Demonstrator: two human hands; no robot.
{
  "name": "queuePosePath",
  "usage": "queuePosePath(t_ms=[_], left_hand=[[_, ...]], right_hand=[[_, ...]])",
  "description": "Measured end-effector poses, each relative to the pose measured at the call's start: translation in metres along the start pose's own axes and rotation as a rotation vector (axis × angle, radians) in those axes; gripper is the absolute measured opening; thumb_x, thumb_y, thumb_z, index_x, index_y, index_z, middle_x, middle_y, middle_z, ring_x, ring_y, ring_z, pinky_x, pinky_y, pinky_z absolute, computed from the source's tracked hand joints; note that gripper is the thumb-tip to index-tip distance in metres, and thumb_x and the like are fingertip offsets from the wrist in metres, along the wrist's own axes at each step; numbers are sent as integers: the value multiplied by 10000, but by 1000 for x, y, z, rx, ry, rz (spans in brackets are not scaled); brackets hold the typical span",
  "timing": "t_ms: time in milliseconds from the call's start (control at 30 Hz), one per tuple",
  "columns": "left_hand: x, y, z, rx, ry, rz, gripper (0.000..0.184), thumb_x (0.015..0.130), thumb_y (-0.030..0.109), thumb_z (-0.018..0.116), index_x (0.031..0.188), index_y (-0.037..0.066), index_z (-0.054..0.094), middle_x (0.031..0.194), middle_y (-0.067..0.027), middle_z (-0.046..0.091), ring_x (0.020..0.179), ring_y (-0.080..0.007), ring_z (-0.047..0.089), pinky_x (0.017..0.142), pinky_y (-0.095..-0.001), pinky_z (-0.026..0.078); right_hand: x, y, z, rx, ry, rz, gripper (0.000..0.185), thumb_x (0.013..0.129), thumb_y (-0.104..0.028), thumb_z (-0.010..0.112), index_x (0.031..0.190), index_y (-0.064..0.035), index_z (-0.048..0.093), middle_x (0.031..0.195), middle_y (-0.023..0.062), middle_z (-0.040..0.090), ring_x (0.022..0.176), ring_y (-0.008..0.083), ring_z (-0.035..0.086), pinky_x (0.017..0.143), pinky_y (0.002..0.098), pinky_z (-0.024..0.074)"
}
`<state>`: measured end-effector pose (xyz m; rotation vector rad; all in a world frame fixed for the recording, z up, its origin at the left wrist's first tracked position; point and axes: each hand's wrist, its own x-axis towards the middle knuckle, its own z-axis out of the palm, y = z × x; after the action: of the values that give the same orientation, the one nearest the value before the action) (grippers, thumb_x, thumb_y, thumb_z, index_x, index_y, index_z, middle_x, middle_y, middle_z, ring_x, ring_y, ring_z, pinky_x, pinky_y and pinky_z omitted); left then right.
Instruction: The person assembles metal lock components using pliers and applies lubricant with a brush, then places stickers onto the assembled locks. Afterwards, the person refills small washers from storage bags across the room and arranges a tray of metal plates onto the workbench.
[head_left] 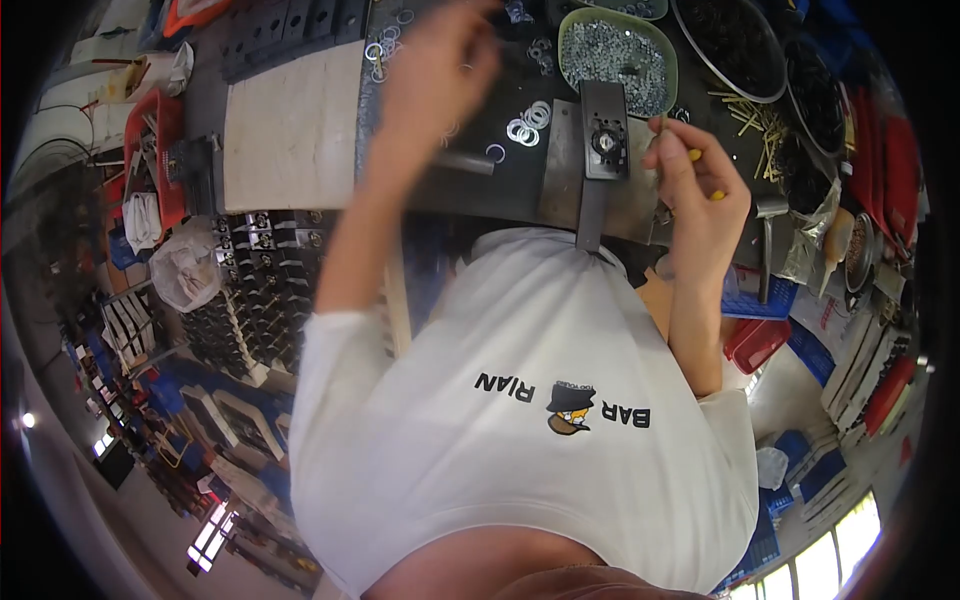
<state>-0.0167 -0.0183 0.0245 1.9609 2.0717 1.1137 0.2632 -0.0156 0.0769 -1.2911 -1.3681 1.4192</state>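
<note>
Holding yellow sticks, the curled right hand is near a bowl of metal pieces; left hand blurred, grip unclear.

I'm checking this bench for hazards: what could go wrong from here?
Loose metal rings lie near the blurred left hand, so a sweep of that arm might scatter them. The green bowl of small metal parts sits close to the dark metal block; a bump there could spill some. The right hand seems to hold thin yellow sticks, and one might slip out.
</note>
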Motion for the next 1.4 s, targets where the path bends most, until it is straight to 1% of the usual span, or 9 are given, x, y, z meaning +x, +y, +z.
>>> queuePosePath(t_ms=[33, 67, 133, 167, 767, 867, 933, 1067, 1400], left_hand=[[19, -28, -10, 224, 36, 9, 339, 918, 99, 719, 1253, 88, 670, 1100, -89, 732, 971, -217, 728, 857, -337, 570], [33, -50, -19, 264, 166, -56, 419, 852, 47, 704, 1264, 58, 627, 1063, -184, 632, 1037, -418, 623, 856, -471, 531], [39, -159, -14, 725, 37, 6, 260, 893, 59, 716, 1144, 33, 653, 1014, -142, 732, 852, -327, 734, 789, -412, 599], [56, -113, -29, 510, 253, 108, 425, 840, 43, 700, 1259, 98, 657, 1177, -167, 615, 1020, -416, 623, 867, -478, 531], [67, -117, -45, 616, -44, 91, 70, 855, 159, 720, 871, 98, 751, 872, -107, 632, 831, -318, 670, 747, -436, 546], [58, -84, -48, 455, -9, -32, 79, 907, 145, 716, 897, 80, 759, 907, -71, 698, 779, -268, 693, 703, -414, 549], [39, -51, -41, -233, 13, -370, 324, 1052, 274, 557, 1075, 42, 782, 1156, -95, 751, 1025, -244, 712, 890, -371, 545], [-14, 2, -17, -1052, -28, -283, 187, 935, -67, 677, 1120, -50, 654, 1177, -162, 677, 1006, -268, 740, 877, -352, 620], [-56, 81, 22, -1147, -15, -420, 233, 919, -101, 694, 1150, -82, 668, 1161, -145, 675, 979, -214, 738, 869, -310, 631]], right_hand=[[3, 0, -7, 66, -28, 52, 229, 1017, -151, 664, 1154, 22, 725, 855, 29, 684, 699, 25, 526, 599, 186, 369], [5, 0, -12, 131, -49, 106, 232, 1024, -177, 657, 1122, 22, 728, 841, 16, 666, 676, 17, 496, 573, 187, 340], [6, 4, -19, 113, -74, 126, 235, 1035, -198, 640, 1097, 11, 728, 823, 2, 640, 664, 14, 470, 564, 190, 322], [6, 5, -23, 112, -104, 133, 244, 1046, -219, 624, 1072, 0, 729, 804, -11, 615, 651, 12, 444, 554, 192, 305], [39, 33, -17, -397, -305, -451, 167, 1032, -127, 634, 1094, -5, 730, 896, 51, 718, 844, 112, 688, 744, 237, 506], [40, 35, -13, -467, -307, -510, 151, 1026, -96, 632, 1110, -11, 725, 907, 70, 711, 841, 131, 695, 758, 241, 512], [43, 36, -12, -572, -291, -608, 118, 981, -61, 673, 1078, -19, 725, 932, 76, 712, 821, 180, 709, 731, 267, 536], [42, 32, -6, -712, -325, -823, 100, 896, -88, 749, 982, -65, 704, 882, 56, 675, 760, 265, 685, 660, 344, 563], [32, 43, 0, -832, -146, -820, 139, 850, -110, 797, 947, -89, 700, 825, 31, 630, 682, 223, 656, 565, 329, 541]])
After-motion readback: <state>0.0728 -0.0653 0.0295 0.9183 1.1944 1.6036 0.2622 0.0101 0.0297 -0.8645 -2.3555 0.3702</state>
